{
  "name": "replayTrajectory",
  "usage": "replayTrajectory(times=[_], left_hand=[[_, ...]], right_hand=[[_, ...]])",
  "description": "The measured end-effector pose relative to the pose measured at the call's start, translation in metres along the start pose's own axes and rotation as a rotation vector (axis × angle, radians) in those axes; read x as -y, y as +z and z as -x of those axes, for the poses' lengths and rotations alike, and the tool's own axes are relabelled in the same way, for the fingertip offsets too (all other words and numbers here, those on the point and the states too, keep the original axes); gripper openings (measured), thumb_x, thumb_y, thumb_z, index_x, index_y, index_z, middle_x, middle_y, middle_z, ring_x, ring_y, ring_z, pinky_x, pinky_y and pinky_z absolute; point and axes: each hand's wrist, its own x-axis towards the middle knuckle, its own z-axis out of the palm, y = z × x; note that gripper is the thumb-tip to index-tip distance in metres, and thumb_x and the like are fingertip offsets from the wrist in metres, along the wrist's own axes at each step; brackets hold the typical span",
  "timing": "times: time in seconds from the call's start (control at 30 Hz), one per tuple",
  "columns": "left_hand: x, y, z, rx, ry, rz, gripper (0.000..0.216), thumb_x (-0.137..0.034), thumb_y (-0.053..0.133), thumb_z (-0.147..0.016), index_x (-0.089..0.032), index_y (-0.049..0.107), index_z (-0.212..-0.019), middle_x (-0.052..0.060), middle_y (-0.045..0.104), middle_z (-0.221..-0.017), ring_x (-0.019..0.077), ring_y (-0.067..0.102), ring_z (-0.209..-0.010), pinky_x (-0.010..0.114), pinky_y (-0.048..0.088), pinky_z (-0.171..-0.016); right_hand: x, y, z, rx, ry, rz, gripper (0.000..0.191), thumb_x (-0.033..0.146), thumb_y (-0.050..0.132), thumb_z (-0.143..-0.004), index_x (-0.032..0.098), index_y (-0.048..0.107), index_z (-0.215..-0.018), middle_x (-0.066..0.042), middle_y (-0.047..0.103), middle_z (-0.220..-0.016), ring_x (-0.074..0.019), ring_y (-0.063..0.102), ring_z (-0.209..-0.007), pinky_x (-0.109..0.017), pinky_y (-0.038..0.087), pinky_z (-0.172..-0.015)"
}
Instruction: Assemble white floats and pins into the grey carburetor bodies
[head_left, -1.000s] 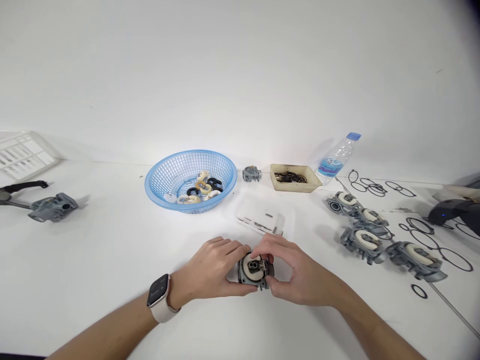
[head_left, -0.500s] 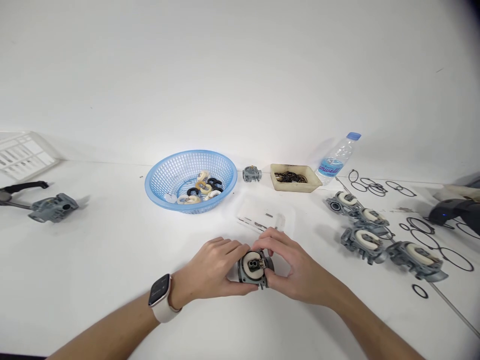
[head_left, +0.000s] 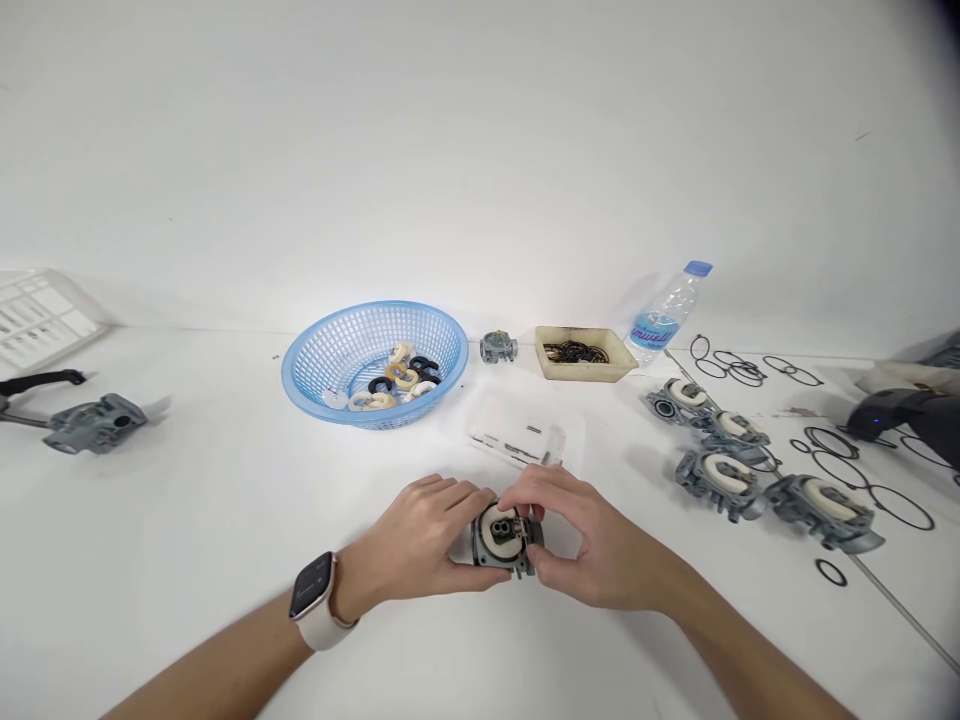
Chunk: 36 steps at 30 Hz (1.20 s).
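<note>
Between my two hands, low in the middle of the head view, a grey metal carburetor body (head_left: 481,556) rests on the white table. Set in its open face is a white C-shaped float (head_left: 492,541). The fingers and thumb of my left hand (head_left: 420,540) grip the body from its left side. My right hand (head_left: 581,540) bends round the right side, thumb and index finger at the float's hinge end; whether a small pin sits between those fingertips is hidden. Just behind lies a shallow translucent tray (head_left: 517,440) with tiny dark pins.
A blue basket (head_left: 294,398) holds white, yellow and black floats. Beyond are a small carburetor (head_left: 498,347), a cream tray (head_left: 589,372) of black rings and a bottle (head_left: 664,318). Several carburetors (head_left: 724,482) and O-rings (head_left: 904,507) lie right; another carburetor (head_left: 96,423) lies left.
The whole view has shifted slightly. My right index finger has moved a little over the float's hinge end; both hands stay on the carburetor.
</note>
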Motion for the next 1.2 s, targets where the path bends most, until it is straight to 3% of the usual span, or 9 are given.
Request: replayTrajectory(times=[0.17,0.37,0.93,1.2], left_hand=[[-0.0006,0.0003,-0.0005,-0.02,0.016,-0.009,0.047,-0.057,0.07,-0.088,-0.02,0.06,-0.117,0.005,0.073,-0.098,0.0248,0.071,-0.084,0.038,0.051,-0.075],[0.0007,0.0017,0.0002,-0.058,0.028,0.006,0.049,-0.054,0.071,-0.088,-0.02,0.06,-0.12,0.006,0.074,-0.096,0.0247,0.071,-0.082,0.038,0.053,-0.074],[-0.0002,0.0013,-0.0011,-0.022,0.016,0.009,0.046,-0.053,0.072,-0.087,-0.02,0.06,-0.116,0.005,0.073,-0.096,0.025,0.071,-0.083,0.038,0.051,-0.074],[0.0006,0.0014,-0.0002,-0.027,0.015,0.003,0.053,-0.052,0.073,-0.086,-0.02,0.058,-0.125,0.005,0.073,-0.098,0.025,0.071,-0.083,0.038,0.052,-0.074]], right_hand=[[-0.0027,0.0025,-0.0007,0.002,-0.011,0.037,0.046,0.004,0.062,-0.078,0.028,0.058,-0.118,0.0,0.062,-0.102,-0.0199,0.057,-0.098,-0.037,0.044,-0.096],[-0.0047,0.0056,-0.0026,-0.091,0.024,0.103,0.039,0.005,0.064,-0.079,0.025,0.061,-0.112,-0.003,0.059,-0.103,-0.0207,0.057,-0.095,-0.037,0.049,-0.09],[-0.0011,0.0051,-0.0043,-0.052,0.012,0.068,0.038,0.001,0.06,-0.081,0.027,0.059,-0.109,0.002,0.06,-0.097,-0.017,0.055,-0.091,-0.035,0.044,-0.093],[-0.0016,0.0052,-0.0021,-0.058,0.096,0.033,0.054,0.004,0.063,-0.079,0.033,0.056,-0.125,-0.001,0.049,-0.12,-0.0157,0.054,-0.093,-0.032,0.048,-0.089]])
